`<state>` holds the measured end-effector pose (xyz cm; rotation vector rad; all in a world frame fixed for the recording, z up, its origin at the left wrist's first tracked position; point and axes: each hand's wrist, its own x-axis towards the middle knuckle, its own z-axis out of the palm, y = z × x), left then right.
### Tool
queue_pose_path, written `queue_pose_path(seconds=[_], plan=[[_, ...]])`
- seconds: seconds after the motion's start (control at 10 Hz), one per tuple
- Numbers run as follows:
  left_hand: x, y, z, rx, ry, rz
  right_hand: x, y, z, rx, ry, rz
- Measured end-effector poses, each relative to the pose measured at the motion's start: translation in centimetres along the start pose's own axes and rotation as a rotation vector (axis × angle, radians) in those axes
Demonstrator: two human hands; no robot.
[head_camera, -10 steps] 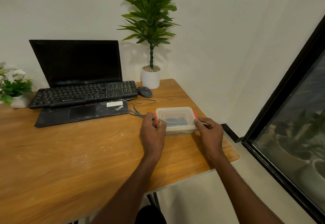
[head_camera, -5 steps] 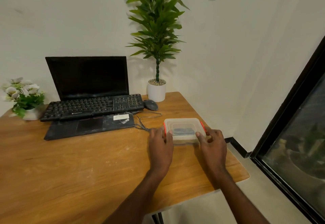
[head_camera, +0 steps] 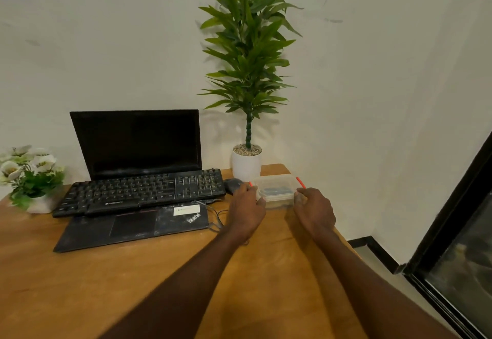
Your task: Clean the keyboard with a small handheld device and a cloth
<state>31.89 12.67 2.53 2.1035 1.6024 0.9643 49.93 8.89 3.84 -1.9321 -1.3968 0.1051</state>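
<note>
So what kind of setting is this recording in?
Most likely a home or small office desk corner: a laptop with an external keyboard over it on a wooden desk, potted plant against a plain wall, dark window at right.

- wooden bench (head_camera: 80,285) under everything
- black laptop (head_camera: 133,152) open at the back, screen dark
- tall leafy plant in a white pot (head_camera: 246,164) by the wall
- little white flower pot (head_camera: 29,179) at the far left
- dark mouse (head_camera: 231,184) just left of the white pot
- black-framed window (head_camera: 452,245) on the right
</note>
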Motion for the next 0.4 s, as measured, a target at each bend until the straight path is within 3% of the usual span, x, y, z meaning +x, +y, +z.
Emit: queue_pose_path(seconds=[0.1, 0.2, 0.4], plan=[[1.5, -0.8, -0.8, 0.074, -0.072, -0.003, 1.8, -0.8, 0.7, -0.08, -0.069, -0.018], [1.4, -1.5, -1.7, -0.014, -0.054, -0.014, 1.8, -1.9, 0.8, -0.186, -0.114, -0.026], [-2.7, -3.3, -6.5, -0.051, 0.113, -0.045, -2.5, -4.6, 0.9, -0.277, -0.077, -0.193]])
